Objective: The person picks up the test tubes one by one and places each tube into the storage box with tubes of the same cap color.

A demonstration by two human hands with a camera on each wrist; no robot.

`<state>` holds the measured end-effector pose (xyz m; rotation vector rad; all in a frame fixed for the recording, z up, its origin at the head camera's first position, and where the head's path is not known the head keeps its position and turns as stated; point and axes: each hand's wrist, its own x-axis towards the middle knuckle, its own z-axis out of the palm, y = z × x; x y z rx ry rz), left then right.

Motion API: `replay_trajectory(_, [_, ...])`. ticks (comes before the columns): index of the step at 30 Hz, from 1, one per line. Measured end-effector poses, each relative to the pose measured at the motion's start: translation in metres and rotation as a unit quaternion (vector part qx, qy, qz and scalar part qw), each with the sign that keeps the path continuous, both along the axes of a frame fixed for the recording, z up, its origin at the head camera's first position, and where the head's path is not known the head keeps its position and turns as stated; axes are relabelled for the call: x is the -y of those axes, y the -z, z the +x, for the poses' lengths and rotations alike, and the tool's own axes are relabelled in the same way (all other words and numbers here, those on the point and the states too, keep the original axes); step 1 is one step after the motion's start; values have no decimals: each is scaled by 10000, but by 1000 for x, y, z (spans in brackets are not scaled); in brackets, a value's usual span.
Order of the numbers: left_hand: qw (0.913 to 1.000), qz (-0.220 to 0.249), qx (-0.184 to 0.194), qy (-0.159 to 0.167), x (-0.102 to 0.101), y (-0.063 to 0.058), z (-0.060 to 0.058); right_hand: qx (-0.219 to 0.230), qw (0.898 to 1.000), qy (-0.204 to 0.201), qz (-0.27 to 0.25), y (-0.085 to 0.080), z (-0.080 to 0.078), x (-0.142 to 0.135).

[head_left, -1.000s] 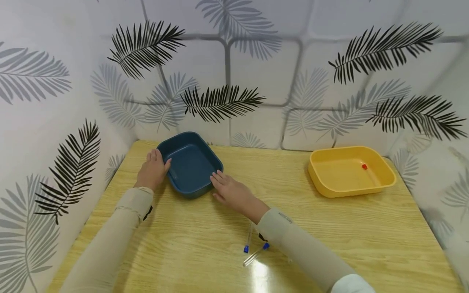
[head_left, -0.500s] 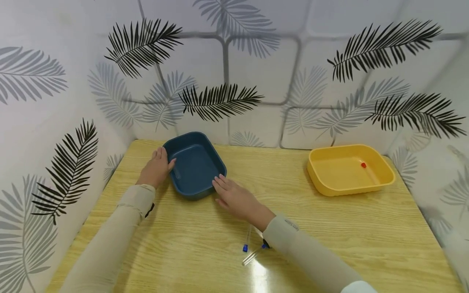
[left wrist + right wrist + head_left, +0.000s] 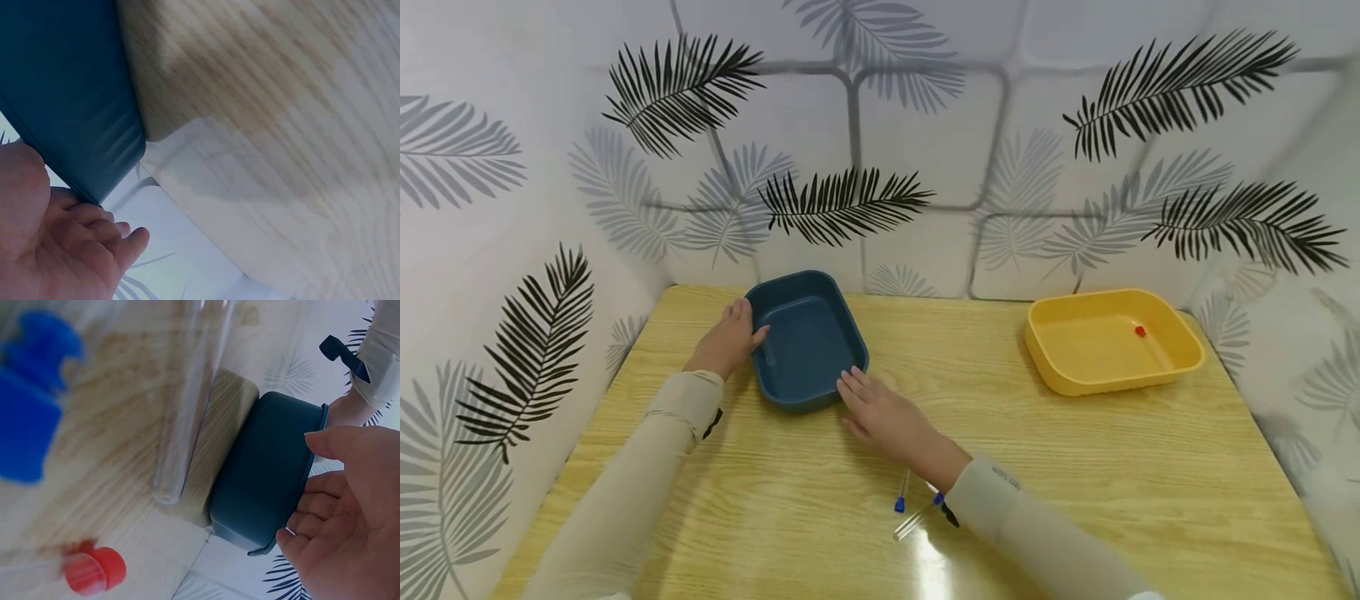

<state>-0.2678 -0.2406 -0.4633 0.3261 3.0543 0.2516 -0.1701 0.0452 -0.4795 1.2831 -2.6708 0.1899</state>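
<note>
A dark blue square tray [image 3: 811, 333] lies at the back left of the table, with a clear tube [image 3: 770, 357] at its left inner side. My left hand [image 3: 724, 339] grips its left rim, thumb over the inside and fingers outside. At the near right corner, my right hand [image 3: 891, 417] holds the rim; in the right wrist view its thumb [image 3: 331, 440] lies against the outer wall and its fingers are bent at the rim. Below that wrist lie test tubes with blue caps [image 3: 899, 505]. A red-capped tube [image 3: 94, 570] shows in the right wrist view.
A yellow tray [image 3: 1067, 387] stands at the back right, holding a clear tube with a red cap [image 3: 1140, 332]. The wooden table [image 3: 775, 517] meets a leaf-patterned wall [image 3: 925, 167] behind and at both sides.
The blue tray has slid a little to the right and turned slightly straighter, with both hands moving along on its rim. The yellow tray and tubes shift slightly with the head view.
</note>
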Motion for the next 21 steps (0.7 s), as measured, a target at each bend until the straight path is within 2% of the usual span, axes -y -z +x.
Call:
replay_trajectory(6, [9997,25,225,-7,-11,-2,-5,-208,9998,47,-6,2,11,-4])
replay_trajectory(7, [9999,51,119,65,-9,6,-10,-242,9997,59,-6,3,12,-5])
replay_trajectory(13, [9999,0,119,70,-20,6,-11,-309,9993,208,1,2,22,-7])
replay_trajectory(14, [9998,-35,204,2,-27,-2,-7,-287,9993,230,-15,1,24,-7])
replay_trajectory(21, [9998,-165,-94,99,-39,-1,-9,-446,9982,406,-32,3,33,-8])
